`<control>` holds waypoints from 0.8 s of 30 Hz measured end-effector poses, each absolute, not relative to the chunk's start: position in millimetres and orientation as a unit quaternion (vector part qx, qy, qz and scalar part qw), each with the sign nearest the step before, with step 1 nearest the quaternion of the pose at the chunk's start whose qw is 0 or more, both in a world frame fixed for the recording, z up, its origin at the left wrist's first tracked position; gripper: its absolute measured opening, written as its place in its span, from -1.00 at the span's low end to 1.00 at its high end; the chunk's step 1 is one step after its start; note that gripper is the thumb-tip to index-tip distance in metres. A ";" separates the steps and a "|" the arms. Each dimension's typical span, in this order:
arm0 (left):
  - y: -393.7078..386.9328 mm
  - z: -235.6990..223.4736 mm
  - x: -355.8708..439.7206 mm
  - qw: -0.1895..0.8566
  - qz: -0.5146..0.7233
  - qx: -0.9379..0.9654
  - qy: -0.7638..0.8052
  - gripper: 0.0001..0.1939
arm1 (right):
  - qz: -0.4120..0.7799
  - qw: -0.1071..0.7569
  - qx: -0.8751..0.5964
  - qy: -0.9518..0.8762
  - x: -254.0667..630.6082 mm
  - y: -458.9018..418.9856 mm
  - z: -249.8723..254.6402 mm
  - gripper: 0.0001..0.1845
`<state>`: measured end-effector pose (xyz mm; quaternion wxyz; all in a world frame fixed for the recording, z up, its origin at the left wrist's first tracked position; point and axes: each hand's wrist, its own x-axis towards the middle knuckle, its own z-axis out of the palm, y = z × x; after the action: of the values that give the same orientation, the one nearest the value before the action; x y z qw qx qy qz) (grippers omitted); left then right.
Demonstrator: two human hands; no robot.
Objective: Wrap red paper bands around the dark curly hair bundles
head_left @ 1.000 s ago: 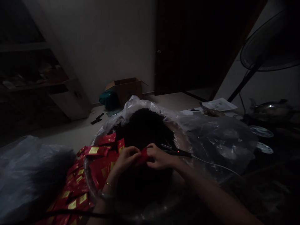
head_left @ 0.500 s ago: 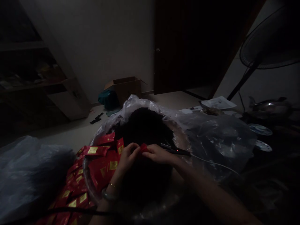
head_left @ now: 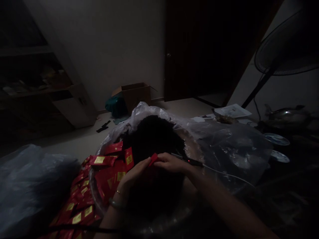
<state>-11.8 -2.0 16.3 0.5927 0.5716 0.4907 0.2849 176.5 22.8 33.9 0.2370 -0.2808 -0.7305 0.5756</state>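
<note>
A small red packet (head_left: 154, 158) is held between my two hands over a heap of dark loose material (head_left: 154, 136). My left hand (head_left: 136, 171) has its fingers closed along the packet's left side. With thumb and fingers, my right hand (head_left: 170, 162) pinches its right edge. Just beyond my right hand lies a slim black device (head_left: 191, 161) with a red light and a pale cord (head_left: 229, 173). Left of my hands, red packets with yellow labels (head_left: 102, 160) are piled inside and outside the round, plastic-lined container (head_left: 93, 192).
Clear plastic sheeting (head_left: 236, 142) spreads to the right, near patterned dishes (head_left: 277, 138) and a metal kettle (head_left: 286, 114). A plastic bag (head_left: 32, 179) lies at the left. Farther back are an open cardboard box (head_left: 137, 96), a teal bag (head_left: 116, 105) and a standing fan (head_left: 281, 49).
My left hand has straightened and turned flatter along the packet. The red packet now tilts upward and shows more between my fingers. My right hand stays nearly in place.
</note>
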 end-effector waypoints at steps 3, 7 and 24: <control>4.4 5.6 -15.5 0.606 0.285 0.566 0.481 -0.55 | 0.593 0.221 -0.281 -0.721 177.6 22.9 34.2 -0.70; 10.5 -8.8 -22.7 0.551 0.307 0.582 0.513 -0.74 | 0.572 0.164 -0.300 -0.746 179.5 25.6 31.8 -0.66; 6.1 8.9 11.9 0.589 0.286 0.560 0.508 -0.40 | 0.582 0.156 -0.334 -0.725 187.2 28.1 35.8 -0.28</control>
<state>11.9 6.1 8.9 0.5889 0.5601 0.5079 0.2856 187.2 28.1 35.8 0.1557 -0.3343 -0.7246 0.5822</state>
